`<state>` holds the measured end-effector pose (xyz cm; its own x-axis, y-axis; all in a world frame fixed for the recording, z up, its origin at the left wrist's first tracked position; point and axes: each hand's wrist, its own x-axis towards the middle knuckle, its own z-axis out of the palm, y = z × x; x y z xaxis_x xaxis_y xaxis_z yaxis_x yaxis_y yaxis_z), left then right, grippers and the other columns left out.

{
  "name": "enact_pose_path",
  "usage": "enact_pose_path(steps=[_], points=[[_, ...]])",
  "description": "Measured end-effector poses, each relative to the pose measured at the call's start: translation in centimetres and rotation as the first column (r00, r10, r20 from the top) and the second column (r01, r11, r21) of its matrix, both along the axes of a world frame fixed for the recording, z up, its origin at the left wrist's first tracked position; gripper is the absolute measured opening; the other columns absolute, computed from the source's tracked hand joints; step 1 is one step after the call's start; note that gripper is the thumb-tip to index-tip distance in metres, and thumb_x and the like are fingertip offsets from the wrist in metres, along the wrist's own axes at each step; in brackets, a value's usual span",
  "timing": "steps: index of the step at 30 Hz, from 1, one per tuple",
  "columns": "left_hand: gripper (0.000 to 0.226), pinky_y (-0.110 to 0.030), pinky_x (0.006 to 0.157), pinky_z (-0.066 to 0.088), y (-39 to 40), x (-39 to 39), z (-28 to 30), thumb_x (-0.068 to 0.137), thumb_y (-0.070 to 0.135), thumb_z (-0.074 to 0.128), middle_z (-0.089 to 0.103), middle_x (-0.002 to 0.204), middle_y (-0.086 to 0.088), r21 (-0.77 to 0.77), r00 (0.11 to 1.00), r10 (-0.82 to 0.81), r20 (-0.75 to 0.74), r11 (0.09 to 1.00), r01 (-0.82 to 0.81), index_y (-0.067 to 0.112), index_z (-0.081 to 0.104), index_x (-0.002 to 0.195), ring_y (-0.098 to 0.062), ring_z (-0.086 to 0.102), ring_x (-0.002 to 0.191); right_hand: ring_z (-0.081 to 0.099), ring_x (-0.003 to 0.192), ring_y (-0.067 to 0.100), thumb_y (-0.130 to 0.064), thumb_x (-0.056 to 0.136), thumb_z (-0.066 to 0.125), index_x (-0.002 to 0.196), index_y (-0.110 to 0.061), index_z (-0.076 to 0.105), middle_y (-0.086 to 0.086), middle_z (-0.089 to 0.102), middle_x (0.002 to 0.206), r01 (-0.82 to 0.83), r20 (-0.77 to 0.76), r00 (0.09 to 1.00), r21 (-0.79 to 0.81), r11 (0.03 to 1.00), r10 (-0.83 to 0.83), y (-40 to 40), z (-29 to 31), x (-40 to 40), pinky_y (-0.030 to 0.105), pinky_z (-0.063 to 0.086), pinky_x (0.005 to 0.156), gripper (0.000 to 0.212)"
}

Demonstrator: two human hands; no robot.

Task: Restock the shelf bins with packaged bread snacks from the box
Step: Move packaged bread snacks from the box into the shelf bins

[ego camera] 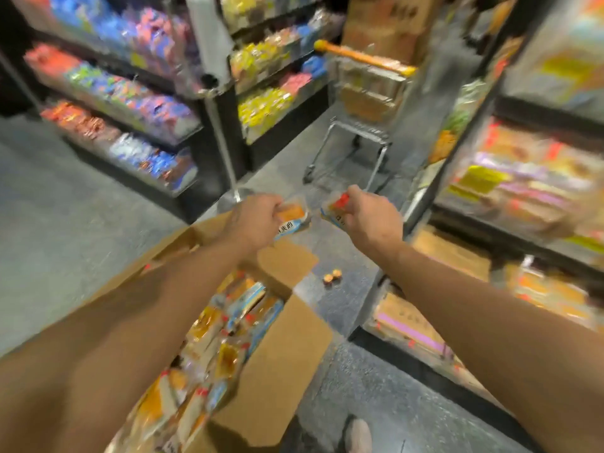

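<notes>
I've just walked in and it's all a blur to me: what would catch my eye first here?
Two bare arms reach out mid-frame, the left hand and the right hand each gripping a packaged bread snack. Below them stands an open cardboard box full of the same packets. Ahead in the aisle is a shopping cart with an orange handle, with bright shelves on both sides.

Showing matt brown cardboard in the box (281,354), glossy clear plastic wrap on the snack packs (209,338) inside. Gleaming as bare shiny metal wire on the cart (356,138). Looking dull, speckled, stone-like across the floor (65,207).
</notes>
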<state>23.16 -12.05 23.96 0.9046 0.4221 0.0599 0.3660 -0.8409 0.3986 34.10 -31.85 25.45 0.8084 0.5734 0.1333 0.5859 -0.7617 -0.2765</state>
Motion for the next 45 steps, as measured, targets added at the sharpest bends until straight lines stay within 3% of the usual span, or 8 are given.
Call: enact_pose_path(steps=[7,12,15,22,29,35,42,45], points=[[0.009,-0.035,0.069,0.044,-13.2,15.6,10.6,0.09,0.027,0.063,0.066,0.095,-0.003,0.136,0.942,-0.259,0.212,0.963,0.234,0.028,0.054,0.087,-0.028,0.061,0.095,0.062,0.086,0.039,-0.015,0.086,0.054,0.105,-0.019,0.051,0.011,0.065,0.092,0.165,0.241,0.953,0.09,0.982,-0.182,-15.7,9.6,10.9,0.04,0.048,0.063,0.02],[0.019,-0.042,0.084,0.051,-22.0,24.9,16.2,0.09,0.023,0.063,0.07,0.108,-0.007,0.213,0.897,-0.322,0.303,0.94,0.265,0.023,0.061,0.109,-0.033,0.063,0.105,0.062,0.088,0.04,-0.016,0.084,0.055,0.11,-0.018,0.053,0.01,0.067,0.096,0.213,0.377,0.892,0.139,0.967,-0.25,-25.0,13.8,18.0,0.041,0.046,0.064,0.026],[0.02,-0.044,0.086,0.051,-25.5,29.4,18.6,0.089,0.021,0.064,0.07,0.11,-0.008,0.235,0.857,-0.366,0.362,0.926,0.296,0.023,0.061,0.109,-0.034,0.062,0.107,0.061,0.089,0.04,-0.014,0.085,0.057,0.115,-0.018,0.054,0.009,0.067,0.097,0.253,0.426,0.851,0.181,0.95,-0.307,-29.0,15.7,21.9,0.041,0.046,0.062,0.031],[0.022,-0.044,0.09,0.048,-28.2,38.0,23.1,0.095,0.019,0.06,0.068,0.116,-0.006,0.313,0.793,-0.42,0.442,0.9,0.303,0.018,0.061,0.117,-0.031,0.061,0.109,0.057,0.098,0.039,-0.011,0.089,0.055,0.118,-0.017,0.054,0.008,0.067,0.107,0.349,0.532,0.732,0.245,0.904,-0.427,-31.6,19.4,28.9,0.04,0.028,0.071,0.029],[0.03,-0.047,0.091,0.048,-28.2,45.8,26.2,0.097,0.018,0.057,0.066,0.12,-0.008,0.383,0.728,-0.493,0.476,0.861,0.333,0.017,0.058,0.127,-0.031,0.059,0.112,0.05,0.106,0.034,-0.002,0.084,0.049,0.129,-0.019,0.052,0.007,0.063,0.116,0.403,0.643,0.595,0.279,0.871,-0.482,-31.3,22.2,35.0,0.046,0.033,0.091,0.048],[0.029,-0.045,0.09,0.044,-29.0,51.4,27.6,0.098,0.014,0.054,0.064,0.117,-0.009,0.479,0.728,-0.582,0.364,0.787,0.389,0.017,0.057,0.126,-0.032,0.057,0.11,0.049,0.111,0.035,-0.002,0.084,0.047,0.126,-0.017,0.052,0.007,0.061,0.12,0.392,0.626,0.656,0.195,0.899,-0.422,-30.3,22.9,40.1,0.047,0.032,0.094,0.046],[0.033,-0.047,0.095,0.041,-29.4,55.0,27.1,0.1,0.015,0.052,0.061,0.126,-0.009,0.521,0.765,-0.621,0.169,0.715,0.465,0.017,0.054,0.133,-0.031,0.054,0.118,0.045,0.123,0.031,-0.004,0.088,0.044,0.145,-0.021,0.04,0.005,0.055,0.135,0.383,0.526,0.779,0.034,0.923,-0.342,-30.6,21.8,44.4,0.047,0.033,0.1,0.06],[0.025,-0.047,0.093,0.044,-29.7,56.1,27.2,0.099,0.015,0.052,0.064,0.12,-0.01,0.496,0.74,-0.66,0.13,0.689,0.528,0.017,0.059,0.122,-0.032,0.056,0.112,0.046,0.122,0.032,-0.005,0.087,0.043,0.146,-0.021,0.038,0.006,0.055,0.133,0.382,0.472,0.821,-0.039,0.923,-0.32,-31.3,21.4,45.2,0.045,0.032,0.094,0.061]])
